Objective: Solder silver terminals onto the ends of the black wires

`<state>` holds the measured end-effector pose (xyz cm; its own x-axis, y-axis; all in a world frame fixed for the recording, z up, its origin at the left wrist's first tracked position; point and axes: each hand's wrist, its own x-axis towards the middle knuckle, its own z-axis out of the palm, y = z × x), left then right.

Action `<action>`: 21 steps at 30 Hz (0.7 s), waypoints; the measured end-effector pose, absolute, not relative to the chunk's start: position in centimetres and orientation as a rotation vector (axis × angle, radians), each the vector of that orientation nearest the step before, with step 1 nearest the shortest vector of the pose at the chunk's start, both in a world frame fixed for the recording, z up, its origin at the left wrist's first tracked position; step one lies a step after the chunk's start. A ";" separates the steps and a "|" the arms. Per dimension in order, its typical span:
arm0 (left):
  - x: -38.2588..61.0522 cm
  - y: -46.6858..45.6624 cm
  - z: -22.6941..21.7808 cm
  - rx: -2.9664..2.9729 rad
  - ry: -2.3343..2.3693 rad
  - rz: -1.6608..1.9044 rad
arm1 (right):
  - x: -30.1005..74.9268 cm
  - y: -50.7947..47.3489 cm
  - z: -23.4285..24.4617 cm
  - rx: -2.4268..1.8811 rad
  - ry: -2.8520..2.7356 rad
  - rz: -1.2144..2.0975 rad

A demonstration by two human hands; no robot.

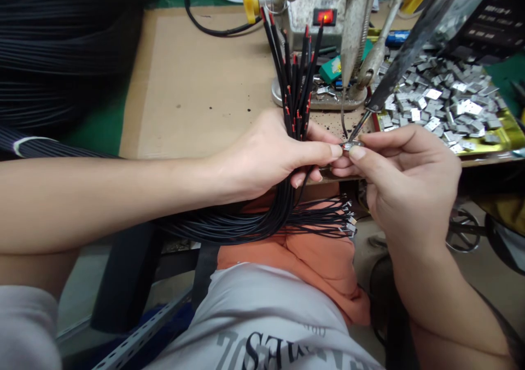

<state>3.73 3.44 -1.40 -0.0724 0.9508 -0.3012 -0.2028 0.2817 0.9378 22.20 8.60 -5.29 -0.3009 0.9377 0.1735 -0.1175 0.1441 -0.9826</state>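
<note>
Grey shirtfront (262, 315) nearest — left hand (266, 159) clamps a black cable bundle (293, 96), right fingertips (357, 152) pinch a metal connector (351, 146) — soldering iron tip (356, 129) just above.

Our left arm (102, 200) reaches across our body, with our left hand (266, 156) curled closed, while our right hand (404, 178) pinches its thumb (363, 156) toward its fingers, just beside our left fingertips (336, 151).

Black cables (293, 85) with red bands near tips; silver metal tabs (443, 99) on gold tray (506, 134); tan cardboard (197, 85); orange cloth (315, 263); white shirt (262, 310), dark lettering; yellow knob (248, 0).
</note>
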 end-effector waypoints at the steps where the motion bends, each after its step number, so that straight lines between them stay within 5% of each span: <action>1: 3.7 3.4 -1.4 0.799 1.266 1.143 | 22.2 8.6 -5.3 -0.850 -1.430 1.355; 21: 3.7 3.5 -1.6 0.814 1.279 1.120 | 22.0 8.5 -5.4 -0.859 -1.440 1.294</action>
